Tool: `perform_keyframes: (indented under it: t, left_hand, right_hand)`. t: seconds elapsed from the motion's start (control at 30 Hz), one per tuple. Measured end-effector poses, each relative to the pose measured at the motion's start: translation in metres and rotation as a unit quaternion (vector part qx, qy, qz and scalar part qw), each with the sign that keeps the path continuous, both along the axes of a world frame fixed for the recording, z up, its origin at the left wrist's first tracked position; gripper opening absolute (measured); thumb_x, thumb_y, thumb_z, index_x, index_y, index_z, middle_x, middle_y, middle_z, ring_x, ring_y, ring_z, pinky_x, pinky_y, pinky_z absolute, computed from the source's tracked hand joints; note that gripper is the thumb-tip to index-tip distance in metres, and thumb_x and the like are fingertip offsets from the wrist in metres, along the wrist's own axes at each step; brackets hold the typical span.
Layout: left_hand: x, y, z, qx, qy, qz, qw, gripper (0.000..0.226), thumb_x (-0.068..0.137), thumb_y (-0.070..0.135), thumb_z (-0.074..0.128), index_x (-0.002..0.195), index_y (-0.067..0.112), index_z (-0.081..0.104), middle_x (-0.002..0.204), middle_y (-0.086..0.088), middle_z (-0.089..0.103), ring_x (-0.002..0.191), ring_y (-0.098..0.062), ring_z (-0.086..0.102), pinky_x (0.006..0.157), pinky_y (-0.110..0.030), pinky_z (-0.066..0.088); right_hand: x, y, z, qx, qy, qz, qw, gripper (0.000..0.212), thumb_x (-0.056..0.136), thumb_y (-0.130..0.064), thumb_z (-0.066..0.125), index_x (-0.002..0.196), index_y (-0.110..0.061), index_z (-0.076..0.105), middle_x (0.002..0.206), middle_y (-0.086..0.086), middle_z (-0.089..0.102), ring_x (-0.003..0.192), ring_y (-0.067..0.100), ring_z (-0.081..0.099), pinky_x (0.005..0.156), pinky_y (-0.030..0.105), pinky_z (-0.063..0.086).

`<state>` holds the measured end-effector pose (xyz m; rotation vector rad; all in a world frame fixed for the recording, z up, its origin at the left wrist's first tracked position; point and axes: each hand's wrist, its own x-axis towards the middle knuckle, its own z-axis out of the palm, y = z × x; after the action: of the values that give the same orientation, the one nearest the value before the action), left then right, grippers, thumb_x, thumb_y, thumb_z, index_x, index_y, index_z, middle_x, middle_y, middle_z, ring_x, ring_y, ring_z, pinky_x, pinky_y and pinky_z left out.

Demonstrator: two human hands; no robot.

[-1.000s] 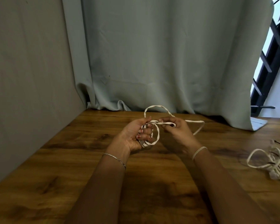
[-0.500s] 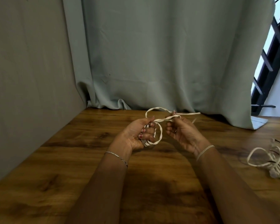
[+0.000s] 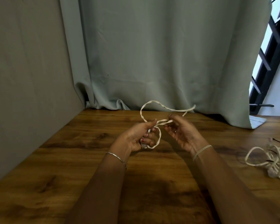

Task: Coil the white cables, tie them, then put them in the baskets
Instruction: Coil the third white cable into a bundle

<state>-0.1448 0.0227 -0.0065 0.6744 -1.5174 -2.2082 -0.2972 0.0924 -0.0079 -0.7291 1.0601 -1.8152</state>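
White cable (image 3: 159, 137), judged light and limp, is held above the worktop (image 3: 74, 151): its coil is gripped by the left hand (image 3: 136, 136), a strand pinched by the right hand (image 3: 183, 135). Grip is advised at the crossing.

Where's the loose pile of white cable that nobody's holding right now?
In the head view, the loose cable pile lies on the wooden table at the far right edge, apart from the right hand and to its right.

A pale grey-green curtain (image 3: 152, 54) hangs behind the brown wooden surface (image 3: 71, 159), its hem bunched along the far edge. Left of the curtain stands a plain grey wall (image 3: 23, 78). Right of the curtain is a black window grille (image 3: 268, 62).
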Motion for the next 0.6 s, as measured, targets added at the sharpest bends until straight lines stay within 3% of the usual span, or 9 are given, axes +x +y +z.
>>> perform_keyframes:
  t: [0.1, 0.2, 0.33, 0.4, 0.47, 0.6]
  left_hand:
    - [0.003, -0.002, 0.002, 0.023, 0.018, -0.004, 1.0, 0.043, 0.099, 0.037, 0.047, 0.064, 0.013, 0.046, 0.044, 0.006, 0.028, 0.03, -0.003, 0.019, 0.031, -0.015, 0.03]
    - [0.005, -0.005, 0.003, 0.075, 0.057, -0.012, 0.996, 0.044, 0.1, 0.036, 0.045, 0.063, 0.013, 0.045, 0.04, 0.007, 0.028, 0.027, -0.003, 0.019, 0.03, -0.015, 0.029]
    - [0.004, -0.006, 0.001, 0.142, 0.103, -0.008, 0.984, 0.045, 0.1, 0.036, 0.043, 0.062, 0.012, 0.046, 0.038, 0.007, 0.029, 0.026, -0.003, 0.02, 0.04, -0.012, 0.015]
    - [0.005, -0.009, 0.0, 0.18, 0.125, 0.009, 0.976, 0.045, 0.1, 0.035, 0.042, 0.062, 0.012, 0.045, 0.037, 0.006, 0.03, 0.025, -0.004, 0.02, 0.034, -0.013, 0.022]
    - [0.005, -0.01, -0.001, 0.213, 0.141, 0.021, 0.967, 0.045, 0.1, 0.034, 0.043, 0.062, 0.011, 0.045, 0.037, 0.006, 0.03, 0.024, -0.005, 0.021, 0.033, -0.012, 0.024]
    - [0.004, -0.012, -0.005, 0.272, 0.18, 0.037, 0.945, 0.041, 0.1, 0.026, 0.045, 0.062, 0.01, 0.045, 0.038, 0.004, 0.033, 0.024, -0.006, 0.024, 0.029, -0.014, 0.029]
  right_hand:
    - [0.001, 0.0, -0.001, -0.001, 0.026, 0.017, 1.0, 0.015, 0.085, 0.004, 0.06, 0.078, -0.009, 0.062, 0.073, 0.002, 0.067, 0.077, 0.015, 0.066, 0.062, 0.021, 0.056]
    - [-0.001, 0.002, 0.0, -0.014, -0.014, 0.036, 0.999, 0.017, 0.081, 0.009, 0.061, 0.091, -0.005, 0.062, 0.075, 0.006, 0.071, 0.073, 0.016, 0.071, 0.063, 0.022, 0.058]
    - [-0.003, 0.0, 0.001, -0.042, -0.056, 0.04, 0.997, 0.039, 0.072, 0.008, 0.064, 0.11, -0.001, 0.058, 0.08, 0.008, 0.071, 0.075, 0.016, 0.072, 0.07, 0.029, 0.06]
    - [-0.003, -0.002, 0.0, -0.055, -0.062, 0.03, 0.996, 0.024, 0.078, 0.008, 0.06, 0.098, -0.005, 0.06, 0.079, 0.008, 0.072, 0.073, 0.016, 0.071, 0.074, 0.034, 0.06]
    - [-0.003, -0.003, 0.002, -0.07, -0.046, 0.009, 0.996, 0.011, 0.087, 0.004, 0.057, 0.085, -0.008, 0.059, 0.074, 0.007, 0.07, 0.066, 0.015, 0.069, 0.067, 0.032, 0.061]
    - [-0.004, -0.008, 0.002, -0.069, 0.077, -0.059, 0.993, 0.013, 0.095, 0.0, 0.051, 0.085, -0.007, 0.056, 0.069, 0.005, 0.056, 0.049, 0.008, 0.053, 0.05, 0.02, 0.05]
